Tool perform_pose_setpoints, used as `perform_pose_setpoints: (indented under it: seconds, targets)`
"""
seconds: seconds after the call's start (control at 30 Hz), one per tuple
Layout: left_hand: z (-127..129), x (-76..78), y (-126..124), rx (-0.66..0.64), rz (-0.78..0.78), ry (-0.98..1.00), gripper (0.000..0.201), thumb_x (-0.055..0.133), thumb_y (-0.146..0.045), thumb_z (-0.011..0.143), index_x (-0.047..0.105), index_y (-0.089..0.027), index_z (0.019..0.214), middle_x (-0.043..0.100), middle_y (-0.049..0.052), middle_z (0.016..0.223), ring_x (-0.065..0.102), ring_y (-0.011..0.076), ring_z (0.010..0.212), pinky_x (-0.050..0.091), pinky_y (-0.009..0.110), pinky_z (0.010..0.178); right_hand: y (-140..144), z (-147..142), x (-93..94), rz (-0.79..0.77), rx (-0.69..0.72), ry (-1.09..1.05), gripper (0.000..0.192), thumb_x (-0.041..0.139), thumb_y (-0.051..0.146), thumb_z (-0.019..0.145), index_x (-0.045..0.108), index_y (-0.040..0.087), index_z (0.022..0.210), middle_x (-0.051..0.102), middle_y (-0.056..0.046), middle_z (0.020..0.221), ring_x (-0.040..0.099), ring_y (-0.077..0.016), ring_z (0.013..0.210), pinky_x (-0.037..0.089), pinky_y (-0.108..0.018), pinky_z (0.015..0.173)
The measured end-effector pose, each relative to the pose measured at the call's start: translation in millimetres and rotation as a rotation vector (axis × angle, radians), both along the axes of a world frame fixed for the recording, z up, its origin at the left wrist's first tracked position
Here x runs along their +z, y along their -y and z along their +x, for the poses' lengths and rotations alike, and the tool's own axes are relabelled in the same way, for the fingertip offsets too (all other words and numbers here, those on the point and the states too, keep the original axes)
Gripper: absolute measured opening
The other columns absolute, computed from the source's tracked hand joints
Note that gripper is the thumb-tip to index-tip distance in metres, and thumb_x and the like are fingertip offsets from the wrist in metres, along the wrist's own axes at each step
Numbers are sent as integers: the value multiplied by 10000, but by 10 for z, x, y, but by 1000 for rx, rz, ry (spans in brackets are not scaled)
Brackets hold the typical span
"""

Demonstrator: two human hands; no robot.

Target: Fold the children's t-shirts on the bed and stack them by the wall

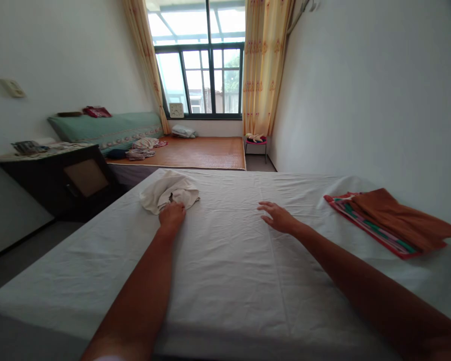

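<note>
A person's two bare arms stretch across a bed (pixel 225 281) covered by a white sheet, seen from a head-worn camera. The left hand (pixel 172 214), left of centre in the frame, is closed into a grip on the near edge of a crumpled cream cloth (pixel 169 193), which lies bunched on the sheet just above that hand. The right hand (pixel 278 217), right of centre, lies flat on the sheet with fingers spread apart, holding nothing, well apart from the cloth. At the right edge of the frame, a folded rust-brown cloth (pixel 402 218) rests on top of a striped red-and-green cloth (pixel 364 224) near the wall. At the left, a dark desk (pixel 56 175) carries papers. In the upper middle, a second bed with a woven mat (pixel 199 152) lies below a window (pixel 206 65) flanked by yellow curtains (pixel 263 65); a green bolster (pixel 105 128) runs along its left side.
</note>
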State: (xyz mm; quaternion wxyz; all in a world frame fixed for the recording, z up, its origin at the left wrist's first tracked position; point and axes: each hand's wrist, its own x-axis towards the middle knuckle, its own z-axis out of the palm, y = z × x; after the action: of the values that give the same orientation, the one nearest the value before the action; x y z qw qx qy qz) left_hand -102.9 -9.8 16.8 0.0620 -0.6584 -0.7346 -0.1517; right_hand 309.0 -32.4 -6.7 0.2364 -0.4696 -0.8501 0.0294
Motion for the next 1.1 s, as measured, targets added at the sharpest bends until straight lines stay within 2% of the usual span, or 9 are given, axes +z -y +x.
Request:
perform_pose_setpoints:
  seconds: [0.13, 0.27, 0.33, 0.47, 0.63, 0.73, 0.83, 1.0, 1.1]
  targets:
    - [117, 69, -48, -245, 53, 285, 233, 513, -291, 816, 709, -169, 847, 697, 117, 877, 633, 251, 837, 470, 342, 750, 37, -483, 0, -30, 167, -189, 337, 563, 181, 838, 620, 210, 1169, 603, -123, 1269, 574, -239, 1163, 440, -463, 1010]
    - [722, 142, 120, -631, 47, 579, 288, 502, -373, 865, 682, -161, 942, 688, 39, 824, 612, 165, 740, 475, 256, 681, 144, -743, -67, -135, 214, -391, 678, 647, 222, 789, 389, 289, 1413, 496, -111, 1388, 652, -196, 943, 538, -414, 855]
    - [1081, 147, 286, -888, -15, 740, 274, 526, -363, 873, 679, -145, 938, 686, 45, 846, 612, 158, 761, 479, 250, 698, 227, -799, -58, -154, 260, -465, 843, 698, 280, 754, 263, 318, 1476, 385, -114, 1477, 637, -208, 981, 558, -378, 789]
    - [1453, 146, 555, -1142, -84, 701, 265, 489, -330, 927, 689, -166, 989, 691, 69, 1021, 621, 171, 940, 465, 265, 857, 331, -765, 48, -116, 345, -549, 495, 577, 260, 843, 505, 269, 1333, 585, -78, 1287, 575, -232, 1128, 491, -376, 917]
    - [1272, 136, 514, -981, 55, 262, 248, 495, -318, 923, 659, -228, 1086, 653, 78, 1122, 572, 216, 1072, 427, 341, 954, 137, -433, 145, -134, 78, -880, 243, 520, 197, 777, 671, 219, 967, 683, -29, 934, 621, -192, 894, 507, -344, 823]
    - [1140, 115, 416, -778, 99, -30, 245, 613, -264, 824, 641, -220, 1062, 630, 96, 1103, 538, 272, 1086, 427, 406, 945, -51, -143, 158, -124, -101, -1224, 224, 576, 282, 733, 636, 222, 941, 656, -10, 924, 604, -158, 827, 526, -298, 731]
    - [1054, 84, 329, -586, 138, -147, 324, 602, -155, 765, 612, -208, 1085, 612, 116, 1125, 513, 303, 1115, 433, 424, 910, -186, 121, 134, -88, -252, -1463, 284, 630, 345, 672, 598, 230, 929, 634, 17, 875, 589, -120, 748, 528, -262, 671]
    - [889, 70, 197, -485, 114, 15, 269, 598, -195, 753, 635, -237, 1016, 657, 93, 1057, 564, 309, 1076, 441, 412, 883, -286, 342, 55, -1, -355, -1525, 309, 634, 369, 625, 571, 227, 892, 613, 22, 845, 593, -112, 730, 524, -242, 631]
    - [813, 176, 170, -376, 164, 471, 180, 552, -289, 803, 625, -211, 949, 639, 33, 759, 629, 225, 746, 489, 320, 668, -284, 324, 68, 36, -340, -1490, 292, 614, 393, 650, 568, 227, 886, 612, 18, 835, 595, -119, 724, 521, -247, 619]
